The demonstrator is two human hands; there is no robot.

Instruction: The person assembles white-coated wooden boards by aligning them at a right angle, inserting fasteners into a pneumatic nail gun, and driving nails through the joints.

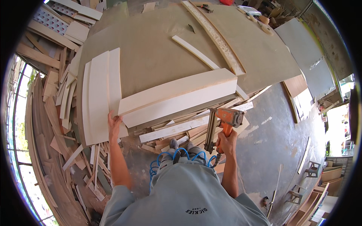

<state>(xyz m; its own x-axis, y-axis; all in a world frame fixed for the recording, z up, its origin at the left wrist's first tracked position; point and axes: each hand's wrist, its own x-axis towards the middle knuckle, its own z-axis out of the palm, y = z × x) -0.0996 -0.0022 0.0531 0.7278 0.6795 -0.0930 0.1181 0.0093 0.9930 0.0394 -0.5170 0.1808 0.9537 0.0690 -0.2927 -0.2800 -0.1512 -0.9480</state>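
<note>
My right hand (227, 141) is wrapped round the handle of an orange nail gun (227, 117), which I hold upright off the table's near edge. A blue air hose (182, 150) loops in front of my body below it. Two long white boards joined along an edge (181, 94) lie across the near side of the table. My left hand (114, 121) is at their left end, finger and thumb closed about the corner. Just left of that hand, several white boards (101, 94) lie side by side, pointing away from me.
The large brown tabletop (151, 49) also bears a narrow white strip (196, 51), a long shallow wooden channel (217, 37) and pliers (205, 7). Wood offcuts (56, 101) heap up on the left, with more strips (177, 130) under the near edge. Small stools (296, 194) stand right.
</note>
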